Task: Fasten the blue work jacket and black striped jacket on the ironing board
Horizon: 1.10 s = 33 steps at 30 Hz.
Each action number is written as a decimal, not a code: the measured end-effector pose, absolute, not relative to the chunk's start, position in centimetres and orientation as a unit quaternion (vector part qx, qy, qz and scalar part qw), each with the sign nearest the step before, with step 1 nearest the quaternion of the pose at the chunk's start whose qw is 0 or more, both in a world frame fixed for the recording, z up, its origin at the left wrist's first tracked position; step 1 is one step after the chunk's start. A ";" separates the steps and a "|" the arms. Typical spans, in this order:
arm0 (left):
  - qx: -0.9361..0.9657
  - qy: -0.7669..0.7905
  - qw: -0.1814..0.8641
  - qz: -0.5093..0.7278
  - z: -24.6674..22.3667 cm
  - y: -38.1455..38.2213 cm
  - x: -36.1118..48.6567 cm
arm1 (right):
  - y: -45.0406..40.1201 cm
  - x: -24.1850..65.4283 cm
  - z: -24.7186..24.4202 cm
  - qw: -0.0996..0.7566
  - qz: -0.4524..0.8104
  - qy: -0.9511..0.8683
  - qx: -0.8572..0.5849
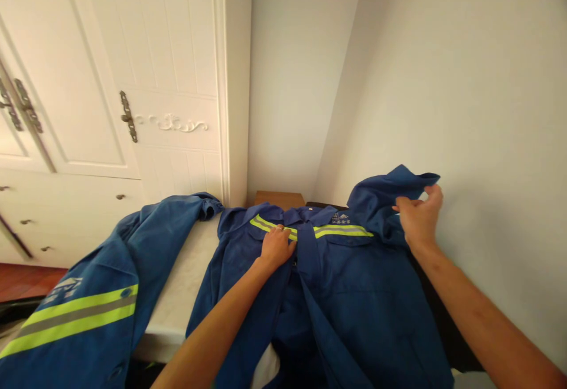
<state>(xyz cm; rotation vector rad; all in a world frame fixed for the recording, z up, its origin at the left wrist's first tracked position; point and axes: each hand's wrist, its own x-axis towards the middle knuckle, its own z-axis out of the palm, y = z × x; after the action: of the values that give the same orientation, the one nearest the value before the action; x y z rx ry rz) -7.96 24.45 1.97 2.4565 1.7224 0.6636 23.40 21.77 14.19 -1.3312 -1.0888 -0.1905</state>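
Observation:
A blue work jacket (pixel 363 294) with a yellow and grey reflective stripe across the chest lies spread out, its front partly open. My left hand (pixel 278 247), with a ring on one finger, rests on the stripe at the left chest, its fingers bent on the cloth. At the right, my right hand (pixel 420 215) pinches the raised sleeve (pixel 383 194) near its cuff. A second blue garment (pixel 119 265) with a wide reflective band lies at the left, not touched by either hand.
A pale surface (pixel 179 283) shows between the two garments. White cabinets (pixel 177 41) with metal handles stand at the left and back. Behind the collar is a brown wooden piece (pixel 280 199). The pale wall (pixel 465 82) rises close on the right.

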 end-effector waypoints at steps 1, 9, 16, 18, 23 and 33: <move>0.804 0.554 0.033 0.214 1.9 24.9 -7.5 | 21.0 22.2 13.9 0.629 -0.103 -0.495 -0.590; 0.798 0.559 0.038 0.222 0.2 26.9 -6.2 | 22.8 7.6 8.6 0.179 0.002 -0.798 -0.575; 0.784 0.565 0.066 0.251 -0.6 28.1 -7.2 | 28.6 4.9 5.6 -0.023 -0.020 -0.702 -0.712; 0.775 0.570 0.078 0.261 -0.8 28.4 -7.2 | 29.2 5.2 5.2 -0.025 -0.014 -0.704 -0.710; 0.762 0.576 0.099 0.278 -0.8 28.6 -7.1 | 29.6 5.7 3.9 -0.012 -0.003 -0.712 -0.702; 0.733 0.546 0.155 0.374 0.2 28.0 -7.9 | 29.2 9.0 4.8 0.208 0.155 -0.767 -0.587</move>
<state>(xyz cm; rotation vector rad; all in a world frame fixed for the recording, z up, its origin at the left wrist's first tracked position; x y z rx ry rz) -7.88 28.00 0.20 2.0998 1.5650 1.0720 9.00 29.16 4.76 -1.6333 -2.1345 0.4303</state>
